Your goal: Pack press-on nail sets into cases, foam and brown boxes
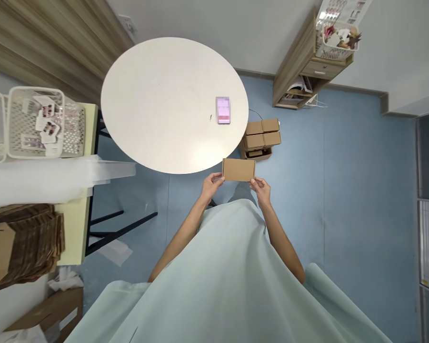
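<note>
A small closed cardboard box (239,170) is held level in front of my body, just off the near right edge of the round white table (157,105). My left hand (212,185) grips its left end, thumb near the front corner. At the opposite end, my right hand (260,189) pinches the front right corner. The undersides of the fingers are hidden by the box. Beyond it, several similar cardboard boxes (254,141) are stacked in a larger open box beside the table.
A phone (223,110) with a lit screen lies on the table. To the left, a side table (71,228) carries plastic baskets (35,147), white sheeting (39,181) and flattened cardboard (32,243). A wooden cabinet (296,57) stands at the back right.
</note>
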